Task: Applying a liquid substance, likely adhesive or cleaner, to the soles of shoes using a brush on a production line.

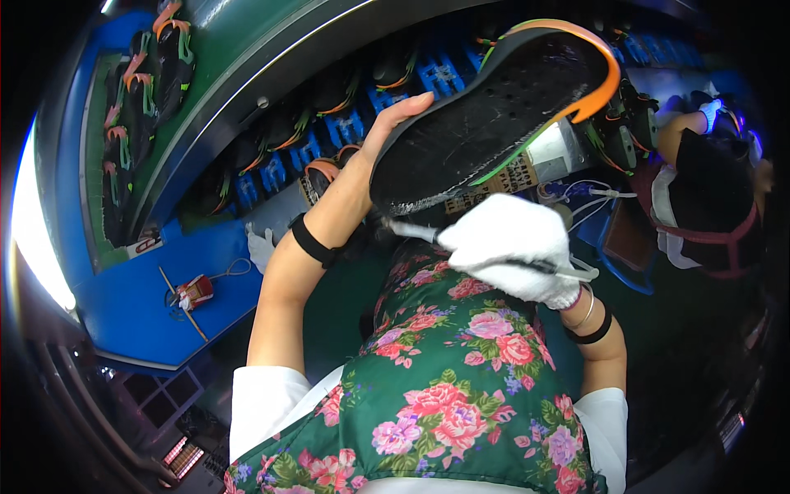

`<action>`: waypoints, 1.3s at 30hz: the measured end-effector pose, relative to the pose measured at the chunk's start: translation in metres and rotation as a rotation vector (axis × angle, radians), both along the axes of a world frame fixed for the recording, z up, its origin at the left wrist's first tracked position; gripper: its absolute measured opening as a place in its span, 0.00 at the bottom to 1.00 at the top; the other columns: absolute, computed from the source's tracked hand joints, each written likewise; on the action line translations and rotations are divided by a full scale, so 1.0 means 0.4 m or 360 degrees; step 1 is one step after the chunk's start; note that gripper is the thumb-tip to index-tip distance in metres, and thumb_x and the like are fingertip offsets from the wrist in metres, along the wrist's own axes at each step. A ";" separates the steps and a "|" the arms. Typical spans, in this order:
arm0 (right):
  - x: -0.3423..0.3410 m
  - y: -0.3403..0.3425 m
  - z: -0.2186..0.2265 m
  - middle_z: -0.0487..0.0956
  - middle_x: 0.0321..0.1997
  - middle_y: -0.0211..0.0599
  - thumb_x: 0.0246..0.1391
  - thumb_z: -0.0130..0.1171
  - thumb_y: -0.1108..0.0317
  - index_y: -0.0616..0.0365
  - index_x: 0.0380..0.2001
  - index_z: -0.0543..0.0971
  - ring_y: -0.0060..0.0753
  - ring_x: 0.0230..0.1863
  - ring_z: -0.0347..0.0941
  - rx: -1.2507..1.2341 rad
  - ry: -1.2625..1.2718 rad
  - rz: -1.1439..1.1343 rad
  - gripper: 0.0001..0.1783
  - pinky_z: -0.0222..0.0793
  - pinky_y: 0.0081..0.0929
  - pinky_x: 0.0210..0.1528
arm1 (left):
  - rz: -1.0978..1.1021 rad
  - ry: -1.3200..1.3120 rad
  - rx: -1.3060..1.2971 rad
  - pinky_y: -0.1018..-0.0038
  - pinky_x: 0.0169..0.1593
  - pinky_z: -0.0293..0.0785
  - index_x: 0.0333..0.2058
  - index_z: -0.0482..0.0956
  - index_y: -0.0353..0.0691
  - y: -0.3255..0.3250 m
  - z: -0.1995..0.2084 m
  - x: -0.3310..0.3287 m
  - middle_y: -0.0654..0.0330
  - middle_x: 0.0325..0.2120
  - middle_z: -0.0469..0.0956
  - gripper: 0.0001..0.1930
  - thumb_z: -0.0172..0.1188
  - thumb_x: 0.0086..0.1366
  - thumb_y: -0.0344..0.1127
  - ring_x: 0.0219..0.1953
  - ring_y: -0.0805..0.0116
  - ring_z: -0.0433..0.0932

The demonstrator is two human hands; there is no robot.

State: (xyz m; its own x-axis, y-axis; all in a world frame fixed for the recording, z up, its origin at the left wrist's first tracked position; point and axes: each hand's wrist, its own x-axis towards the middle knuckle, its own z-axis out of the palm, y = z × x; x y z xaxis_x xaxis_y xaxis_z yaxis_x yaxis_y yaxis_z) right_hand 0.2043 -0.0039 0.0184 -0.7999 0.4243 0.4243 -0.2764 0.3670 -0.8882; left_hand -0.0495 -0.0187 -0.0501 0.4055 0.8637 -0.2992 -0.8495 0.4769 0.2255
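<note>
A black shoe (494,115) with orange and green edging is tilted up, its flat underside facing me. My left hand (374,156) is bare and grips it along its left edge; the thumb shows, while the other fingers are hidden behind the shoe. My right hand (514,247), in a white glove, is closed around a slim brush (411,230) with a pale shaft. The brush's dark tip points left, close under the shoe's near rounded end; whether it touches cannot be made out.
Beyond the shoe, similar shoes (333,90) line a conveyor with blue holders (346,128). More shoes (173,66) lie on a green surface at far left. A blue table (132,305) holds a small red container (195,292). Another person (712,185) works at right.
</note>
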 end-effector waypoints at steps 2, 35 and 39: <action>-0.004 0.017 0.000 0.88 0.42 0.39 0.47 0.72 0.76 0.55 0.36 0.89 0.39 0.43 0.85 0.0171 -0.0008 -0.0375 0.10 0.80 0.32 0.48 | -0.0020 -0.0027 -0.0006 0.66 0.49 0.85 0.54 0.82 0.31 0.013 0.010 0.009 0.47 0.47 0.85 0.25 0.55 0.73 0.49 0.44 0.57 0.88; -0.066 -0.041 0.076 0.88 0.38 0.42 0.48 0.72 0.79 0.59 0.35 0.89 0.39 0.40 0.85 -0.0173 -0.0036 -0.0079 0.09 0.80 0.31 0.46 | 0.0270 -0.0534 0.0012 0.37 0.63 0.71 0.71 0.63 0.37 -0.053 0.009 -0.027 0.38 0.66 0.68 0.44 0.47 0.70 0.67 0.61 0.33 0.74; -0.035 -0.032 0.086 0.87 0.36 0.46 0.45 0.73 0.80 0.62 0.29 0.87 0.37 0.39 0.85 -0.0886 0.0017 -0.0104 0.05 0.80 0.32 0.45 | 0.0297 -0.0416 0.0562 0.40 0.62 0.75 0.73 0.58 0.37 -0.077 0.138 -0.049 0.30 0.67 0.63 0.47 0.49 0.69 0.70 0.59 0.32 0.76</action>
State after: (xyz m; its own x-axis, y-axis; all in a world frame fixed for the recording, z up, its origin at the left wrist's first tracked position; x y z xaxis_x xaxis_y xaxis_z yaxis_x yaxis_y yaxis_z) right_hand 0.1904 -0.0166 0.0530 -0.7613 0.6352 0.1302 -0.2790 -0.1396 -0.9501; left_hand -0.0691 -0.0494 0.0053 0.2560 0.9595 0.1173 -0.9633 0.2431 0.1139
